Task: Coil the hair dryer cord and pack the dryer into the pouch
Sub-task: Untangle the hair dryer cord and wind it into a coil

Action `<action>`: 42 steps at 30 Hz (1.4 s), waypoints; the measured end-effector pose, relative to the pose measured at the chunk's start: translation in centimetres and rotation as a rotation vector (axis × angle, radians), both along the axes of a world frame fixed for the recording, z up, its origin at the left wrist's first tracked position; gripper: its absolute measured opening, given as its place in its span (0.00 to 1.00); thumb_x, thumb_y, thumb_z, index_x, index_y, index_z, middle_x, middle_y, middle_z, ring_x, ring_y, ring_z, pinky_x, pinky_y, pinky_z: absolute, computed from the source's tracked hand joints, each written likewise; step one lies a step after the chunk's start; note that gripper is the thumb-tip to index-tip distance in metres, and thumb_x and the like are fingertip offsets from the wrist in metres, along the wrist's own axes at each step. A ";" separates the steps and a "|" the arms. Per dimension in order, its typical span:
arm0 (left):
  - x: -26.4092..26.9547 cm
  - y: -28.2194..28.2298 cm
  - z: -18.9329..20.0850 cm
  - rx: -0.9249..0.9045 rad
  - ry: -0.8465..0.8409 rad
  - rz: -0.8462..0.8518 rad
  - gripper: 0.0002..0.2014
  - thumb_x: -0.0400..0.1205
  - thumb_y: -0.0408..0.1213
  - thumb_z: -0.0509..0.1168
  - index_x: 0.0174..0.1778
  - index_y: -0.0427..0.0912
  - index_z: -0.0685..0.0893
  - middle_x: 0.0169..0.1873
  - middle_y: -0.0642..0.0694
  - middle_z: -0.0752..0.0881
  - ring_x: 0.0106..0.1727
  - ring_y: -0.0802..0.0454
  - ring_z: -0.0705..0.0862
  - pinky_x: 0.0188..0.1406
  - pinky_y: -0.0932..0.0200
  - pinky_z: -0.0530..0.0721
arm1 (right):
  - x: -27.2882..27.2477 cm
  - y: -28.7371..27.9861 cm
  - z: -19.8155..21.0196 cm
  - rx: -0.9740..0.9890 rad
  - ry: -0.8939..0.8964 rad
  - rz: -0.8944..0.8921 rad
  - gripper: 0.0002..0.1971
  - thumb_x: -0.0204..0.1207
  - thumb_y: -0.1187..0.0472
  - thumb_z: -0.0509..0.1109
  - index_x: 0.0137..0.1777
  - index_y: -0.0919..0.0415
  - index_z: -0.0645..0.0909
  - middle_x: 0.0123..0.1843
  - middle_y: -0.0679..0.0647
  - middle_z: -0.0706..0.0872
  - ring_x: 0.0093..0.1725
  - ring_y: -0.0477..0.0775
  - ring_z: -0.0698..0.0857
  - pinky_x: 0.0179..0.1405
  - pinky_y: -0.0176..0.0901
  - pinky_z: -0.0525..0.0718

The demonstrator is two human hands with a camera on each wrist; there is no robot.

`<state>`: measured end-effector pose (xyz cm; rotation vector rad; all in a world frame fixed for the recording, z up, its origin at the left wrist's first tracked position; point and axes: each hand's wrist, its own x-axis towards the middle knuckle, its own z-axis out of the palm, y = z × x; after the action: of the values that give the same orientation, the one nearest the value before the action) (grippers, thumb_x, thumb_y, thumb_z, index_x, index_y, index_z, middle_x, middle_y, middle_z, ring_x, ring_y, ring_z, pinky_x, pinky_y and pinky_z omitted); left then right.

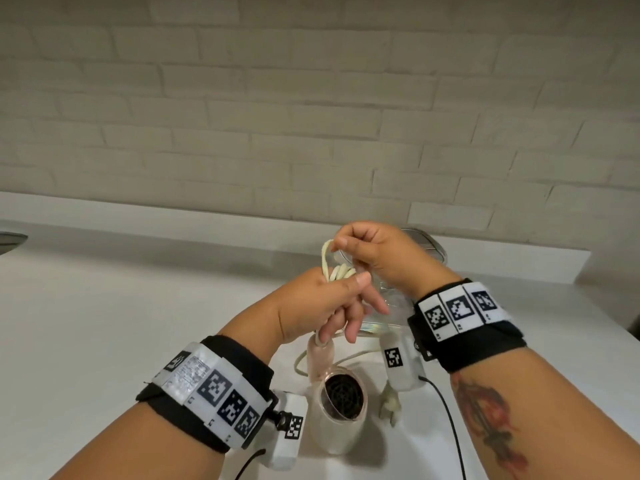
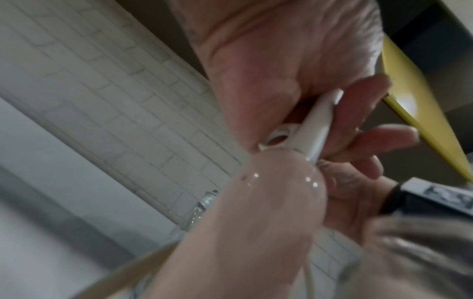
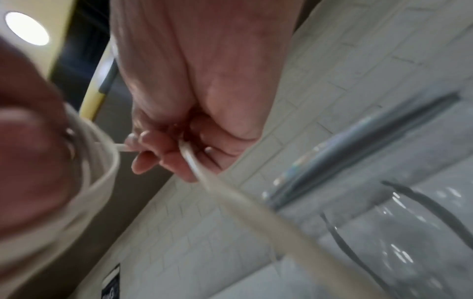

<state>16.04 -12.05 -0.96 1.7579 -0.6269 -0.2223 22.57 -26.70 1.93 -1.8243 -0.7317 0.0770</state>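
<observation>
While the hair dryer (image 1: 337,407) hangs above the white counter (image 1: 104,306) with its dark rear grille turned toward the head camera, the left hand (image 1: 322,306) grasps the top of its handle together with several cream loops of the cord (image 1: 337,270), the thumb lying across the loops and the lower fingers curled round the handle end. Directly above the dryer, and just beyond the left hand, the right hand (image 1: 377,258) is clenched on a single strand of the cord, drawn up into a small loop at its fingertips. From the right wrist view, this strand passes between the curled fingers (image 3: 163,155) and runs down and away, blurred. From the left wrist view, the pale strain relief (image 2: 317,125) of the cord, where it enters the handle, sits between palm and fingers, with the glossy pinkish handle below it. Slack cord trails beneath the hands, beside the dryer, and the plug (image 1: 391,405) is seen just right of the dryer body. A clear pouch (image 1: 398,299) with a dark zip edge lies on the counter behind the dryer, partly hidden by both hands; the dryer is outside it. Both wrists carry black straps with patterned white marker bands (image 1: 460,310). A pale brick wall (image 1: 311,116) rises behind the counter.
</observation>
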 end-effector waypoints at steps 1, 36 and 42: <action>0.1 -0.1 0.0 -0.030 -0.014 0.032 0.25 0.84 0.50 0.51 0.48 0.36 0.89 0.22 0.40 0.82 0.13 0.57 0.71 0.37 0.70 0.80 | 0.1 0.2 -0.9 0.022 0.058 0.017 0.07 0.80 0.60 0.65 0.47 0.62 0.84 0.36 0.56 0.85 0.31 0.56 0.77 0.29 0.42 0.75; 1.5 2.3 -0.1 -0.082 -0.004 0.376 0.32 0.82 0.64 0.45 0.77 0.51 0.69 0.50 0.50 0.92 0.45 0.51 0.91 0.47 0.67 0.77 | -5.7 -6.5 2.2 -0.428 -0.121 0.156 0.11 0.76 0.44 0.67 0.48 0.45 0.88 0.39 0.51 0.88 0.41 0.54 0.83 0.50 0.47 0.79; 0.2 0.9 1.2 0.156 -0.056 0.033 0.27 0.74 0.60 0.61 0.56 0.43 0.88 0.29 0.43 0.89 0.19 0.51 0.75 0.38 0.52 0.83 | -4.0 -4.1 5.0 -0.216 -0.317 -0.005 0.02 0.75 0.58 0.72 0.43 0.53 0.86 0.40 0.59 0.88 0.38 0.53 0.82 0.46 0.48 0.81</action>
<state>16.24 -11.19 0.29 1.9284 -0.6339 -0.2045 18.57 -30.85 6.93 -2.0707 -0.9706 -0.1458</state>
